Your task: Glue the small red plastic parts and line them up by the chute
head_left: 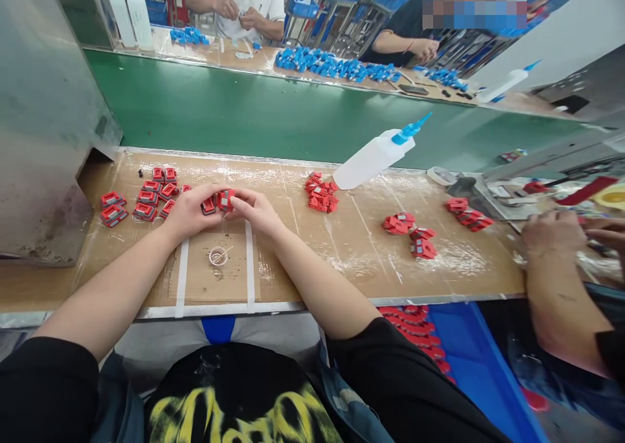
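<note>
My left hand [189, 212] is closed around a small red and dark grey plastic part [209, 204]. Right beside it, my right hand [256, 210] grips a second red plastic part [225, 200] between thumb and fingers. The two parts are close together above the bench; whether they touch I cannot tell. Left of my hands lies a group of red and grey parts [147, 197], several of them with rectangular openings. Below my hands a small round cup [217, 256] with a thin stick in it stands on a brown board [215, 286] with white tape strips.
A white squeeze bottle [370, 159] leans beside a red pile [321, 193]. More red parts [422, 242] lie to the right, near a co-worker's hand [554, 234]. A metal housing [43, 137] bounds the left. Across a green divider [234, 111], two people handle blue parts [336, 64].
</note>
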Available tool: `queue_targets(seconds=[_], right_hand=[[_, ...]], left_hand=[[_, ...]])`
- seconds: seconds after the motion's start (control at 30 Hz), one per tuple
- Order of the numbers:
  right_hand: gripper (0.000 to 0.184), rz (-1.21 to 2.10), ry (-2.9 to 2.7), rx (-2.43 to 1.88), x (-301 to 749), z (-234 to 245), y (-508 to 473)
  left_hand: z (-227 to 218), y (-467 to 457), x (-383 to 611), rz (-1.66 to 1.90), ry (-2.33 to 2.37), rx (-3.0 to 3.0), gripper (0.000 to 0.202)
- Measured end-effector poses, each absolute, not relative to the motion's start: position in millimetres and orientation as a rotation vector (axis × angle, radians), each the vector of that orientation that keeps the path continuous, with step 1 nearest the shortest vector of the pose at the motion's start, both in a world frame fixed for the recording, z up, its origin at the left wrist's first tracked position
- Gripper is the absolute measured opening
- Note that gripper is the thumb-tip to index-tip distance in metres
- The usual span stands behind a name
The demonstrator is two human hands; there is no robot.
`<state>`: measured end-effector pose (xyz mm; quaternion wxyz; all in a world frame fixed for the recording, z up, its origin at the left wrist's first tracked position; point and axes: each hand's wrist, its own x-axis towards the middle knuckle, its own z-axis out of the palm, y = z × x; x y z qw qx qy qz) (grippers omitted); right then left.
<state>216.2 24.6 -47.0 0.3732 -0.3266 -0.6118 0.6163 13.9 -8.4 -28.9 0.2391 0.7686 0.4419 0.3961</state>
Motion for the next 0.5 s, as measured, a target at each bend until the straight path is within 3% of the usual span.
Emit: queue_targets(seconds=[0.13, 0.27, 0.5], right_hand=[[0.048, 1.653, -1.566, -0.747, 215.6, -47.1, 26.4], [0.044, 1.500, -1.587, -0.793, 212.1, -46.4, 23.9], [0.037, 1.338, -1.611, -0.796, 203.7, -53.2, 20.8]], left_hand=[[-29.0, -9.4, 12.3, 1.027, 1.176, 2.141, 0.054], [-28.3, -9.5, 11.2, 0.892, 1.237, 1.922, 0.081], [-32.3, -5.9, 21.0, 0.978, 1.060, 1.730, 0.067]])
